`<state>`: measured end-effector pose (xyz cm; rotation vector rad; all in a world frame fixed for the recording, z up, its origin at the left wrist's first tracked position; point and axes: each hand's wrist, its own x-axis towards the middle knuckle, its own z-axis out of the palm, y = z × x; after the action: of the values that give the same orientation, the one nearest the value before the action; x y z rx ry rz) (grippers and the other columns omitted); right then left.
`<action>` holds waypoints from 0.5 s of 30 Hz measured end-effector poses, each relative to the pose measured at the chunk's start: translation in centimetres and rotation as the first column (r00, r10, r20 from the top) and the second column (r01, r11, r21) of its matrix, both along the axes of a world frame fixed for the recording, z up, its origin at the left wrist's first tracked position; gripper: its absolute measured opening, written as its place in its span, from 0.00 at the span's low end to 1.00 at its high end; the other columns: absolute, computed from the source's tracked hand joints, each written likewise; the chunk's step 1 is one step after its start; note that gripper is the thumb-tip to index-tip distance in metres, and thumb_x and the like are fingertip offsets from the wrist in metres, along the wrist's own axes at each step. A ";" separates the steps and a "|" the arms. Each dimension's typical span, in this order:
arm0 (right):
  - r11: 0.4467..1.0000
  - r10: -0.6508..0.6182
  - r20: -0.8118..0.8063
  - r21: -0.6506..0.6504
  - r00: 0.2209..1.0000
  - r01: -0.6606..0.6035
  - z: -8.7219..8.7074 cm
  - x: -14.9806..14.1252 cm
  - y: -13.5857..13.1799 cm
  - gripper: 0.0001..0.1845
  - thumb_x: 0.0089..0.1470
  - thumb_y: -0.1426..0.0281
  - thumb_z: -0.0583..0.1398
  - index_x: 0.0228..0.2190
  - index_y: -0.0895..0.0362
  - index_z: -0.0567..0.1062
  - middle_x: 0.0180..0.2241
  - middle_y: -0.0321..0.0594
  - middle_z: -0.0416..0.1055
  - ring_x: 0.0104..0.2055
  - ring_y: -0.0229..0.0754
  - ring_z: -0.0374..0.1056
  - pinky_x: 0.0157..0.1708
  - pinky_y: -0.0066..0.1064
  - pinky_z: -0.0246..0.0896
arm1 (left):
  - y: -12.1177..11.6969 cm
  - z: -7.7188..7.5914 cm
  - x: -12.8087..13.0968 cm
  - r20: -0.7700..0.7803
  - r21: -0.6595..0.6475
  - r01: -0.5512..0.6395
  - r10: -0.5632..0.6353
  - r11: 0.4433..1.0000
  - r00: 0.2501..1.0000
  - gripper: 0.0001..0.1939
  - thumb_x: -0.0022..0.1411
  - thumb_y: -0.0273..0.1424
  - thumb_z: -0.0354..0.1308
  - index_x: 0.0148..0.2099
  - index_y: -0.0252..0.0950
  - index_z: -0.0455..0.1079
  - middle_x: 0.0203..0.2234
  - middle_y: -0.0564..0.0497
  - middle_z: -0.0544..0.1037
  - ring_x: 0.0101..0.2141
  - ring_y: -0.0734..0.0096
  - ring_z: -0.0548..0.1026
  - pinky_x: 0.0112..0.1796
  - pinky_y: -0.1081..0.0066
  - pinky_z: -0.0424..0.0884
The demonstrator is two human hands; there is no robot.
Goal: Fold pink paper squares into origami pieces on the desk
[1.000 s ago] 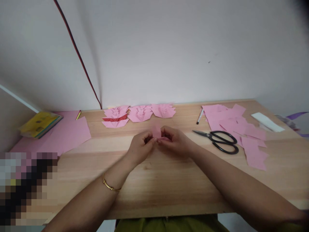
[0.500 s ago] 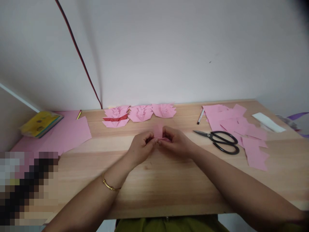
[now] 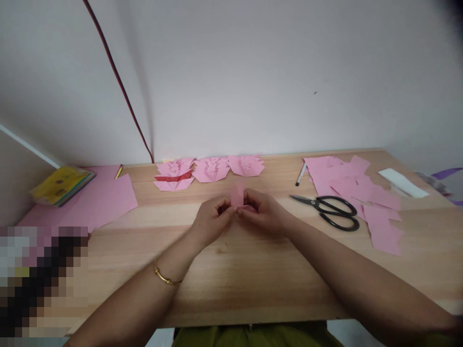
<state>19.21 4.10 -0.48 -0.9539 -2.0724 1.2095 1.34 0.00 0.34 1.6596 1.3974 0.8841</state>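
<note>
Head | hands (image 3: 237,212) pinch pink paper (image 3: 237,195) | yellow packet (image 3: 61,185): print unreadable

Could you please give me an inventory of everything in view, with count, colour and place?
Paper: 1 visible piece, pink, between both hands
Cut-outs: at least 3, pink, back edge
Red strip: 1, red, among leftmost cut-outs
Scissors: 1, black handles, right
Pen: 1, white, dark tip, behind scissors
Scraps: several, pink, right
White strip: 1, far right
Sheets: count unclear, pink, left
Packet: 1, yellow, on sheets
Pencil: 1, yellowish, back left
Table: 1, pale wood, beneath
Cable: 1, dark red, along wall
Ribbon: purple, beyond table
Pixelated patch: lower left, unreadable
Bracelet: 1, gold, left wrist
Green cloth: bottom edge
Hands: left, right
</note>
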 end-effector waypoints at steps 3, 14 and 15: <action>1.000 0.013 -0.013 0.000 1.000 -0.013 0.1 0.0 0.0 0.03 0.52 0.69 0.57 0.29 0.56 0.67 0.27 0.34 0.65 0.29 0.36 0.60 0.29 0.28 0.56 | 0.0 0.0 0.0 0.000 -0.001 0.001 -0.001 1.000 1.000 0.09 0.59 0.34 0.53 0.32 0.34 0.70 0.26 0.54 0.72 0.29 0.73 0.68 0.32 0.74 0.63; 0.999 0.017 -0.035 -0.039 0.999 -0.019 0.4 0.0 0.0 0.07 0.52 0.66 0.59 0.27 0.57 0.67 0.26 0.34 0.65 0.28 0.35 0.59 0.28 0.27 0.55 | 0.0 0.3 -0.2 -0.003 0.003 0.015 -0.015 1.000 1.000 0.11 0.59 0.35 0.53 0.27 0.34 0.67 0.21 0.55 0.67 0.25 0.75 0.64 0.28 0.75 0.60; 0.998 0.020 -0.057 -0.058 0.998 -0.023 0.4 0.0 0.0 0.07 0.52 0.65 0.59 0.29 0.57 0.68 0.27 0.35 0.66 0.29 0.36 0.60 0.29 0.28 0.56 | 0.0 0.3 -0.2 0.020 0.000 0.025 -0.025 1.000 0.999 0.11 0.59 0.35 0.53 0.28 0.34 0.67 0.22 0.55 0.68 0.26 0.75 0.65 0.29 0.75 0.61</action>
<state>19.24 4.09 -0.04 -0.9151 -2.0178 1.3003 1.13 0.00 0.67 1.6600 1.3608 0.8833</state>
